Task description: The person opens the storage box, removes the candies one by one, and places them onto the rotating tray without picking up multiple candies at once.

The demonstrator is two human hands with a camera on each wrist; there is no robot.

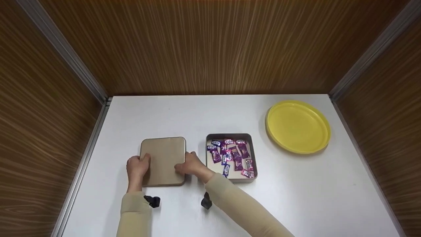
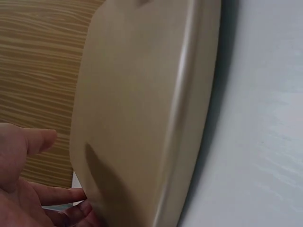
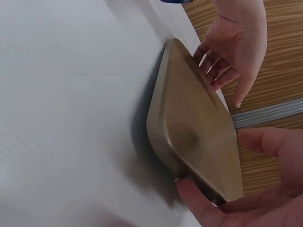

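A flat tan metal tin lid [image 1: 162,161] with rounded corners lies top side up on the left of the table. My left hand [image 1: 136,168] is at its left edge and my right hand [image 1: 191,164] at its right edge. In the left wrist view, the left fingers [image 2: 61,195] meet the lid's rim while the thumb stands off its top. In the right wrist view, the right fingertips [image 3: 191,194] touch the rim from the side, with the thumb raised clear. Right of the lid, an uncovered tin [image 1: 235,180] holds several wrapped candies [image 1: 238,164].
A round yellow tray [image 1: 296,128] lies at the back right of the white table [image 1: 312,197]. Wood-patterned panels [image 1: 210,49] stand behind and at both sides. Black wrist cameras [image 1: 206,202] stick out from both sleeves.
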